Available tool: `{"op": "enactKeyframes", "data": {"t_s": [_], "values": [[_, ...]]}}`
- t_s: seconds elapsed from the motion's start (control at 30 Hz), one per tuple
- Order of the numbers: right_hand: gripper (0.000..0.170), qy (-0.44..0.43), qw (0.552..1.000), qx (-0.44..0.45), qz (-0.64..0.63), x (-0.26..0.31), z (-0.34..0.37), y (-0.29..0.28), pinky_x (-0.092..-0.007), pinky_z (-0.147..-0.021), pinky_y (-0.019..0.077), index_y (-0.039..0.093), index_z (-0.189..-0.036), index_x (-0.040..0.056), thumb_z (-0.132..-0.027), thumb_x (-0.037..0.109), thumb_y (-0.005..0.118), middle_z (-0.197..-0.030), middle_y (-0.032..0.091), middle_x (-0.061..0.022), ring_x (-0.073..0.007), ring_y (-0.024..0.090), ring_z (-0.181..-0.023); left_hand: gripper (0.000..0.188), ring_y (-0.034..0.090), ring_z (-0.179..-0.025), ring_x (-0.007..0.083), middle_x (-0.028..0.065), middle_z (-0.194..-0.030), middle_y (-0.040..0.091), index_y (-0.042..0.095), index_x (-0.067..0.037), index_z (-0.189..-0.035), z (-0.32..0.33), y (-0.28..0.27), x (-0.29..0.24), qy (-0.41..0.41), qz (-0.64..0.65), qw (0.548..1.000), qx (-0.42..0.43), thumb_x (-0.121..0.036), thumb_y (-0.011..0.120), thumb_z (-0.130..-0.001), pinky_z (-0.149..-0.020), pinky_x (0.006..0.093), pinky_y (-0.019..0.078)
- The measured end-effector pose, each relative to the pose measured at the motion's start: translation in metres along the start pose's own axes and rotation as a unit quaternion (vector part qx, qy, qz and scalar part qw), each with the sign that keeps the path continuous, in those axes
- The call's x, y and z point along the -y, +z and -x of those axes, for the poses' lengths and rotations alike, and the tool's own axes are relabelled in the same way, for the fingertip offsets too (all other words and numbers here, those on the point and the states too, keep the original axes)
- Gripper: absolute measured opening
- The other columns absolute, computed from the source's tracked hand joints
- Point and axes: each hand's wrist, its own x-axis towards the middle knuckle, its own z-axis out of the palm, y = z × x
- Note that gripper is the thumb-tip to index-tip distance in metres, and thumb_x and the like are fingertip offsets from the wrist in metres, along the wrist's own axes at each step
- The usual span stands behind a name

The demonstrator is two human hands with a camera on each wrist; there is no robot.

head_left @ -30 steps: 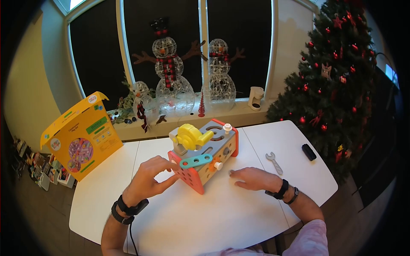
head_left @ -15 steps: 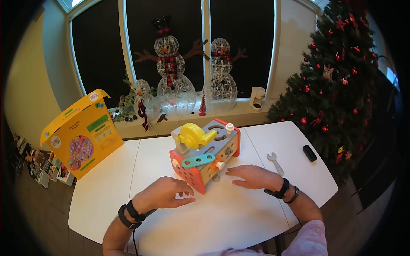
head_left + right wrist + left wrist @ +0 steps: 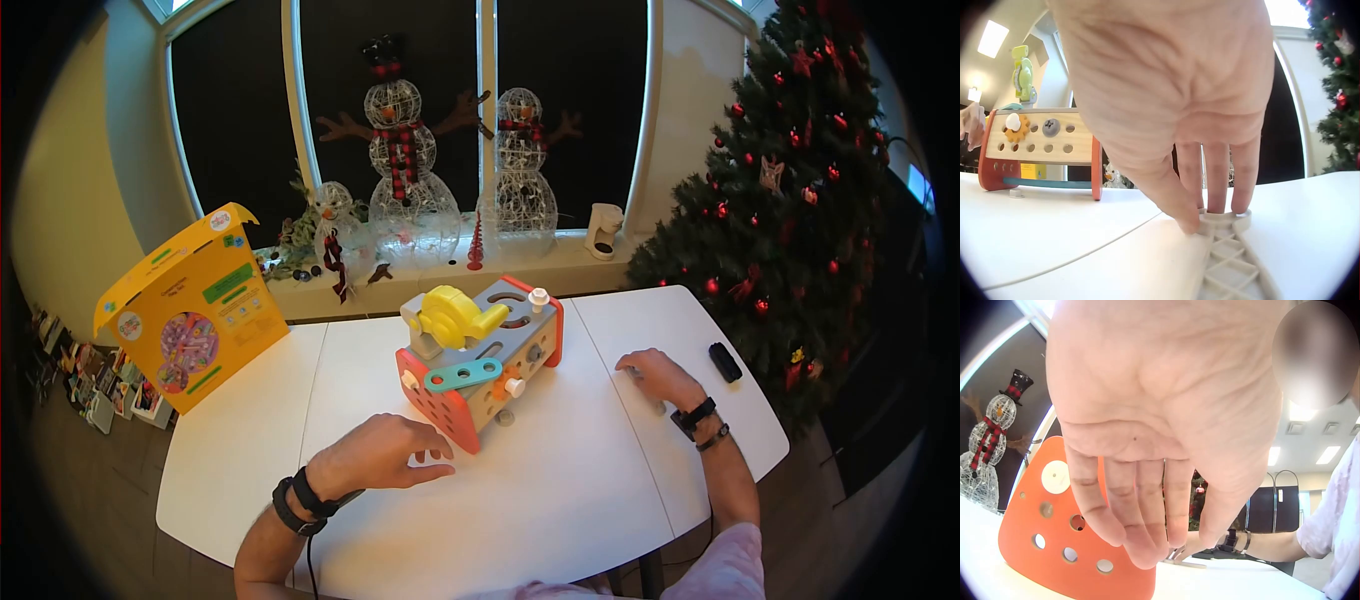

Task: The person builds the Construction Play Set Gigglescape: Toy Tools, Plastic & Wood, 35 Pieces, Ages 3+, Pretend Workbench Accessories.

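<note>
My right hand [image 3: 662, 378] is at a light grey toy wrench [image 3: 1232, 262] lying on the white table. In the right wrist view its thumb and fingertips pinch the wrench's open-ended head. My left hand [image 3: 385, 450] hovers over the table just left of the toy workbench [image 3: 485, 360], fingers loosely bent and holding nothing. The workbench has red ends, a grey top and a wooden side with holes. On it are a yellow toy saw [image 3: 452, 318], a teal strip [image 3: 463, 375], an orange gear [image 3: 1016, 128] and a white bolt [image 3: 538, 297].
A small grey round piece [image 3: 505, 418] lies by the workbench's front. A black object [image 3: 724, 362] lies near the table's right edge. The yellow box [image 3: 245, 300] stands at the left, with a decorated tree [image 3: 770, 200] beyond the right side.
My right hand has moved right, from beside the workbench to the wrench. My left hand came off the workbench's left end, dropped lower and stayed there. The grey round piece came into view.
</note>
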Motion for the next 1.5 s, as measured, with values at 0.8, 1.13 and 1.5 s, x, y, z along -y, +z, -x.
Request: {"op": "enactKeyframes", "data": {"t_s": [0.8,1.13,1.5], "values": [[0.026,-0.073,0.996,0.045,-0.006,0.107,0.005,0.017,-0.0471,-0.085,0.0597,0.078,-0.106,0.0058,-0.096,0.030,0.082,-0.097,0.077,-0.0163,-0.0357,0.075,-0.098,0.022,0.081,-0.081,0.0235,0.0067,-0.096,0.085,0.085,-0.010,-0.106,0.002,0.001,-0.005,0.013,-0.010,1.000,-0.006,-0.029,0.089,-0.097,-0.076,0.0352,0.0654],[0.009,-0.142,0.981,0.091,-0.095,0.091,0.006,0.023,-0.0499,-0.087,0.0567,0.070,-0.098,0.0037,-0.092,0.010,0.074,-0.103,0.071,-0.0174,-0.0396,0.071,-0.101,0.023,0.082,-0.083,0.0235,0.0064,-0.098,0.085,0.084,-0.010,-0.108,0.002,0.000,-0.003,0.013,-0.005,1.000,0.005,-0.031,0.088,-0.099,-0.076,0.0353,0.0655],[0.033,-0.140,0.986,0.066,-0.053,0.125,-0.008,0.024,-0.0494,-0.102,0.0586,0.075,-0.124,0.0028,-0.092,0.006,0.077,-0.119,0.070,-0.0161,-0.0379,0.071,-0.114,0.024,0.082,-0.083,0.0240,0.0073,-0.098,0.085,0.085,-0.009,-0.109,0.001,-0.001,-0.005,0.009,-0.013,1.000,0.009,-0.031,0.088,-0.098,-0.077,0.0358,0.0658]]}}
